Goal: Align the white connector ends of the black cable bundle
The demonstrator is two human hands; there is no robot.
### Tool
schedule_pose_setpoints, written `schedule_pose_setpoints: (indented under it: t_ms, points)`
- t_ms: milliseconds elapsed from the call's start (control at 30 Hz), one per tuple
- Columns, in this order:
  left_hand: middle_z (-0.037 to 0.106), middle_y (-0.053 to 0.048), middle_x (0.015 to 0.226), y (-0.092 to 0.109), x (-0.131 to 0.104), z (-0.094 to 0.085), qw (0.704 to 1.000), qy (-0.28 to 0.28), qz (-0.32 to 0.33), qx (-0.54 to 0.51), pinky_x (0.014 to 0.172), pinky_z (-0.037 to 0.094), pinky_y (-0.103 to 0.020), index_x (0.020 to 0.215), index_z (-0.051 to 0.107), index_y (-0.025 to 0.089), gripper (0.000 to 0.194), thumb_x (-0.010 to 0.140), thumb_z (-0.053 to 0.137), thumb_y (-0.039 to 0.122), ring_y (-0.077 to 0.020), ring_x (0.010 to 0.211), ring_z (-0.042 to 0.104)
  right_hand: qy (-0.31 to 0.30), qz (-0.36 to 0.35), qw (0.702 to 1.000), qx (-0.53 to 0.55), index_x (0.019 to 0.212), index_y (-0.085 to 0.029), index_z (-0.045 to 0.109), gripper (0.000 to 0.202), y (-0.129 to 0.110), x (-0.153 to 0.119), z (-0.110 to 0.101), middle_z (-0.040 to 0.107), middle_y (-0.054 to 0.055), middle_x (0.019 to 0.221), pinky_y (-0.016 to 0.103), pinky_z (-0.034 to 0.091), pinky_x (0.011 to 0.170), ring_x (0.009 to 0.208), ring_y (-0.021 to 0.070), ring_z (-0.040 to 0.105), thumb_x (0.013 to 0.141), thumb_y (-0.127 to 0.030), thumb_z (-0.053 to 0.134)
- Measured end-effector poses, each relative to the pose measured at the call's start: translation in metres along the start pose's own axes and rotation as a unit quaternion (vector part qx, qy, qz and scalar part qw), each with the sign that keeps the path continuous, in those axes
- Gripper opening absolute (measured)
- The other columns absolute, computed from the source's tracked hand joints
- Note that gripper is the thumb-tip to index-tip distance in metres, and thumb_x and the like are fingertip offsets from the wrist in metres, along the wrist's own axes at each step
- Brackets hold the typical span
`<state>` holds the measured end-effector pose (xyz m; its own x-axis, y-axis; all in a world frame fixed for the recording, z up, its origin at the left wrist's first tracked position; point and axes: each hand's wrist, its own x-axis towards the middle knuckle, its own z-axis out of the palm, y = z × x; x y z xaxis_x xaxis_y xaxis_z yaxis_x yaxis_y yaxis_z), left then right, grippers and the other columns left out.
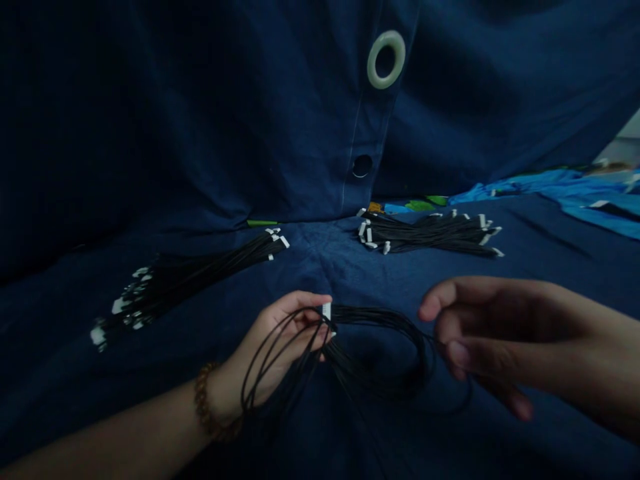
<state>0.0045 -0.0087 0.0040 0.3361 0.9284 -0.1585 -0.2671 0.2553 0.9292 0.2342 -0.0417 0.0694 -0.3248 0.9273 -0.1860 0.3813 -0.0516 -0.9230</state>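
My left hand point(295, 333) is closed on a looped bundle of thin black cables point(400, 320). A white connector point(327, 311) shows at its fingertips. The loops spread to both sides of the fingers. My right hand point(495, 340) is at the right end of the bundle, with its thumb against a curled finger and the index finger held apart. One black cable strand runs into that pinch, and a loop of it shows below the hand. Whatever end it has there is hidden by the fingers.
A pile of black cables with white connectors point(200, 273) lies at the left, and a second cable pile point(425, 232) lies at the back right. Dark blue cloth point(320, 273) covers the surface and hangs behind, with a ringed eyelet point(400, 50). Bright blue fabric point(540, 183) is at far right.
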Motion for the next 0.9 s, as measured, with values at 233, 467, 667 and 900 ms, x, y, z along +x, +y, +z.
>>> schedule_pose_setpoints:
  t_ms: [233, 467, 667, 900]
  points:
    - [0.061, 0.001, 0.068, 0.004, 0.001, 0.003, 0.999, 0.03, 0.012, -0.006, 0.05, 0.048, -0.014, 0.09, 0.06, 0.013, 0.027, 0.066, 0.066, 0.004, -0.0068, 0.058, 0.056, 0.067, -0.097, 0.959, -0.259, 0.088, -0.023, 0.058, 0.014, 0.012, 0.001, 0.006, 0.062, 0.0, 0.071, 0.019, 0.045, 0.042, 0.051, 0.0116, 0.057, 0.077, -0.029, 0.052]
    - [0.062, 0.001, 0.067, 0.002, 0.003, 0.001, 1.0, 0.029, 0.012, 0.002, 0.05, 0.049, -0.016, 0.09, 0.059, 0.014, 0.031, 0.063, 0.068, 0.003, -0.0079, 0.056, 0.057, 0.041, -0.159, 0.912, -0.377, 0.075, -0.024, 0.055, 0.016, 0.018, -0.01, 0.048, 0.06, -0.003, 0.067, 0.017, 0.042, 0.042, 0.051, 0.0096, 0.057, 0.076, -0.012, 0.044]
    - [0.062, 0.002, 0.066, -0.002, 0.001, 0.001, 0.999, 0.008, 0.025, -0.029, 0.048, 0.048, -0.014, 0.086, 0.062, 0.015, 0.029, 0.061, 0.069, 0.001, -0.0073, 0.056, 0.057, 0.003, -0.104, 0.939, -0.329, 0.08, -0.025, 0.059, 0.017, 0.019, 0.0, 0.074, 0.064, -0.004, 0.078, 0.023, 0.048, 0.062, 0.069, 0.0133, 0.062, 0.078, -0.014, 0.046]
    - [0.062, 0.003, 0.066, 0.0, -0.001, 0.001, 0.999, 0.004, 0.028, -0.038, 0.047, 0.048, -0.014, 0.085, 0.062, 0.016, 0.028, 0.062, 0.067, 0.0, -0.0074, 0.055, 0.058, 0.034, -0.132, 0.951, -0.277, 0.077, -0.025, 0.061, 0.019, 0.015, -0.003, 0.065, 0.064, -0.006, 0.071, 0.017, 0.043, 0.054, 0.061, 0.0095, 0.061, 0.077, -0.012, 0.047]
